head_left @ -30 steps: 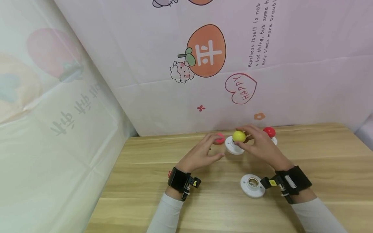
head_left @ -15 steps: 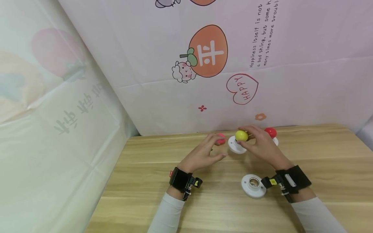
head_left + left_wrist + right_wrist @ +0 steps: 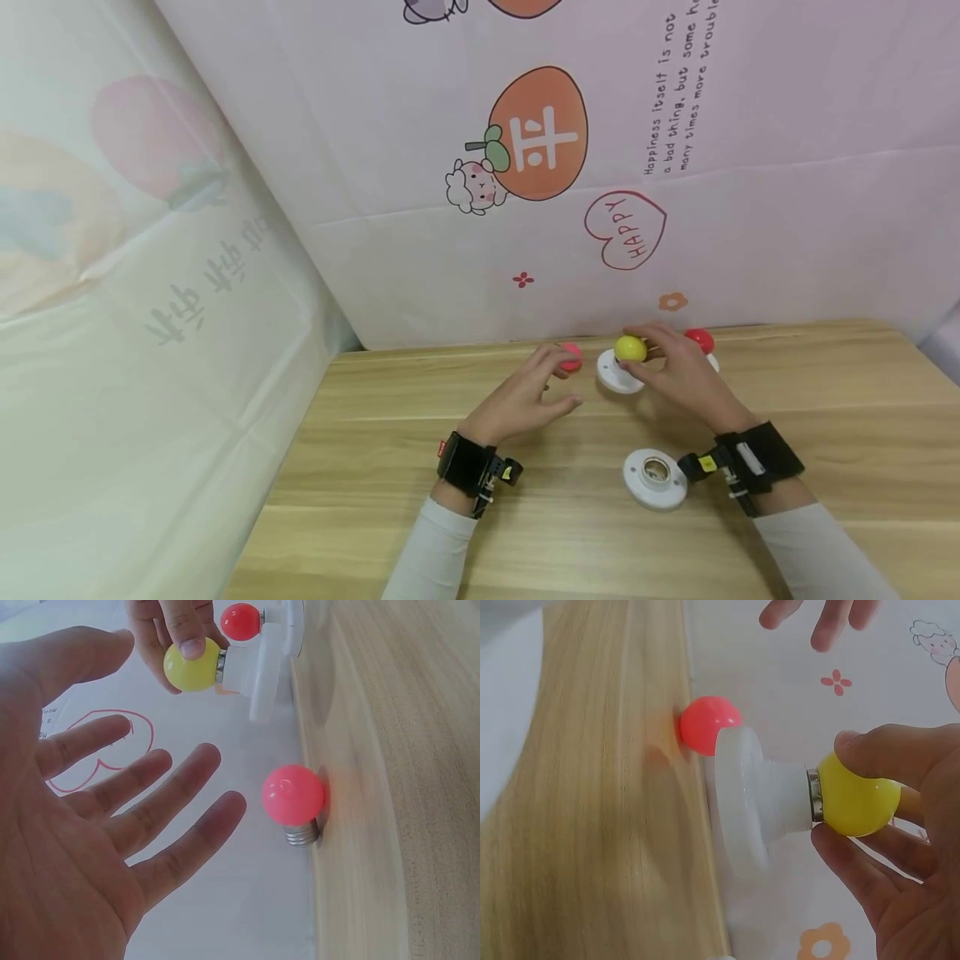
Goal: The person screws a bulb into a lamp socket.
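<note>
My right hand (image 3: 686,375) pinches a yellow light bulb (image 3: 855,799) between thumb and fingers. The bulb's metal collar sits in the neck of a white round lamp holder (image 3: 739,802), which hangs with its base just above the wooden table, casting a shadow there. My left hand (image 3: 97,787) is spread with relaxed fingers and holds nothing. Just beyond its fingertips a pink bulb (image 3: 292,795) lies on its side on the table, its screw thread showing in the left wrist view. In the head view, the left fingers partly cover that pink bulb.
Behind my right hand a red bulb (image 3: 700,340) stands in another white holder (image 3: 295,630). Nearer me, a white lamp holder (image 3: 656,479) with a bare socket lies on the table (image 3: 375,467). A printed cloth (image 3: 420,275) hangs along the table's back edge.
My right hand has shifted slightly to the right, carrying the yellow bulb and its lamp holder along. The left hand stays nearly where it was beside the pink bulb.
</note>
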The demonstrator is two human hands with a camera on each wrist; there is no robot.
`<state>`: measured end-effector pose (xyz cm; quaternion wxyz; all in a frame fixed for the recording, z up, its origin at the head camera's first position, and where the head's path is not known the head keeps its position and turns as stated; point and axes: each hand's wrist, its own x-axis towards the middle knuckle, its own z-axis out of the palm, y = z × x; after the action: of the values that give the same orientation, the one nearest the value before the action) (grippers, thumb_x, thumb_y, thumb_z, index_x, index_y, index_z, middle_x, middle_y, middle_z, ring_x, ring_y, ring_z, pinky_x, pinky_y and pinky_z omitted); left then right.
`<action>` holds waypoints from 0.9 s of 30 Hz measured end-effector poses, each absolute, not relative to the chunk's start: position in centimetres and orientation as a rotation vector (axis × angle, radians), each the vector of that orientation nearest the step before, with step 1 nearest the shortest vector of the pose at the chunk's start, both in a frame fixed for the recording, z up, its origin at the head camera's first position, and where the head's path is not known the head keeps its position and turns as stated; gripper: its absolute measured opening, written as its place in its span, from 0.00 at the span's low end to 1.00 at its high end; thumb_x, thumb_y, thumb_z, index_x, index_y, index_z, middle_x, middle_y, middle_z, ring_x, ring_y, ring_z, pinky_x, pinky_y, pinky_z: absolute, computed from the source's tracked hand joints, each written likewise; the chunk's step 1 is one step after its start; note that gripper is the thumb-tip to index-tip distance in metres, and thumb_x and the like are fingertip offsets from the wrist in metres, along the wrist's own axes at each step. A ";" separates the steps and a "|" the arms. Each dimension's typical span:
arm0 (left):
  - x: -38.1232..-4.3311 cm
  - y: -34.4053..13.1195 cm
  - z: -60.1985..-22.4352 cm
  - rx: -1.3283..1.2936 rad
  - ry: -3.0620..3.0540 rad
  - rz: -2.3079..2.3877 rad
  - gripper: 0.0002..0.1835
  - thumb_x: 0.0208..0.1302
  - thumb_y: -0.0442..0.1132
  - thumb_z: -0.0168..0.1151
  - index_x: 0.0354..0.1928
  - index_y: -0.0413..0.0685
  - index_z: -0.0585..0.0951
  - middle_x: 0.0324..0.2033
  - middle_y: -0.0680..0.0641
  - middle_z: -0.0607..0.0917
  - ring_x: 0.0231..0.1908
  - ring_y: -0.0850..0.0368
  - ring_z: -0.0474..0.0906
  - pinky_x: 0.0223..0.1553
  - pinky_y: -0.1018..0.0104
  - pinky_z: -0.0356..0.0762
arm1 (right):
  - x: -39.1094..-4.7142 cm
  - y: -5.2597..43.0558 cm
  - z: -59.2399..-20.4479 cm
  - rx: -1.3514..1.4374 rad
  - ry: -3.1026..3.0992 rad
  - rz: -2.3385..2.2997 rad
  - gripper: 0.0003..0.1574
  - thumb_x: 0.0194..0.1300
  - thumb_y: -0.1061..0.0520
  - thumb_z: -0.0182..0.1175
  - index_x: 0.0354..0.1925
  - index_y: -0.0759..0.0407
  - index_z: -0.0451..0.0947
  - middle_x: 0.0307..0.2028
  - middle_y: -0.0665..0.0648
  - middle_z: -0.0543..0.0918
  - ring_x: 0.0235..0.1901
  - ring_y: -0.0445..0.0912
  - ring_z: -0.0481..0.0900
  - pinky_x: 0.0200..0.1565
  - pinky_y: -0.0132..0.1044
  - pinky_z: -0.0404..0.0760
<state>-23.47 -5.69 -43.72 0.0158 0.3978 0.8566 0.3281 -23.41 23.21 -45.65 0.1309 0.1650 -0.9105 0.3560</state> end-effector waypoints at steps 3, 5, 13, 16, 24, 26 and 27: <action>-23.5 -5.7 -43.8 1.230 2.660 1.023 0.28 0.75 0.45 0.67 0.72 0.55 0.70 0.69 0.50 0.72 0.66 0.51 0.80 0.63 0.63 0.81 | -23.7 23.4 -45.8 0.475 -2.648 1.040 0.35 0.69 0.56 0.72 0.70 0.64 0.74 0.60 0.66 0.82 0.53 0.61 0.85 0.54 0.61 0.86; -23.5 -5.7 -43.9 1.227 2.661 1.021 0.28 0.75 0.45 0.67 0.72 0.55 0.70 0.68 0.50 0.73 0.66 0.52 0.80 0.63 0.64 0.81 | -23.9 23.4 -46.0 0.477 -2.646 1.045 0.35 0.69 0.56 0.72 0.70 0.64 0.74 0.60 0.66 0.82 0.53 0.61 0.85 0.54 0.61 0.86; -23.4 -5.8 -43.7 1.227 2.654 1.017 0.27 0.76 0.46 0.67 0.72 0.55 0.71 0.68 0.49 0.73 0.65 0.51 0.80 0.64 0.69 0.79 | -24.4 23.9 -46.9 0.445 -2.670 1.060 0.34 0.70 0.57 0.71 0.69 0.66 0.74 0.59 0.67 0.82 0.54 0.64 0.84 0.56 0.63 0.85; -23.3 -5.8 -43.6 1.219 2.656 1.016 0.27 0.76 0.45 0.67 0.72 0.55 0.71 0.69 0.51 0.72 0.66 0.51 0.80 0.64 0.69 0.79 | -24.4 24.0 -46.9 0.425 -2.673 1.070 0.34 0.71 0.58 0.71 0.69 0.67 0.73 0.59 0.68 0.81 0.55 0.64 0.84 0.57 0.63 0.84; -23.3 -5.9 -43.5 1.204 2.658 1.022 0.27 0.76 0.45 0.66 0.72 0.55 0.71 0.70 0.53 0.71 0.66 0.51 0.80 0.64 0.64 0.81 | -24.5 24.0 -47.0 0.367 -2.700 1.053 0.34 0.72 0.57 0.69 0.69 0.69 0.72 0.62 0.71 0.79 0.54 0.65 0.83 0.57 0.63 0.84; -23.3 -6.0 -43.5 1.201 2.657 1.022 0.26 0.76 0.46 0.66 0.72 0.55 0.71 0.70 0.53 0.71 0.66 0.51 0.80 0.64 0.61 0.82 | -24.5 24.0 -47.1 0.357 -2.702 1.046 0.34 0.72 0.58 0.69 0.69 0.69 0.72 0.62 0.71 0.79 0.54 0.65 0.83 0.56 0.63 0.84; -23.3 -6.0 -43.5 1.200 2.657 1.022 0.26 0.76 0.46 0.66 0.72 0.55 0.71 0.70 0.53 0.71 0.66 0.51 0.80 0.64 0.60 0.82 | -24.5 24.0 -47.2 0.352 -2.701 1.043 0.34 0.72 0.58 0.69 0.69 0.69 0.72 0.62 0.71 0.78 0.54 0.65 0.82 0.56 0.63 0.84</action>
<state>-23.33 -5.98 -43.53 0.0260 0.3882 0.8598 0.3307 -24.52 24.02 -47.18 0.1121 0.1199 -0.9203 0.3552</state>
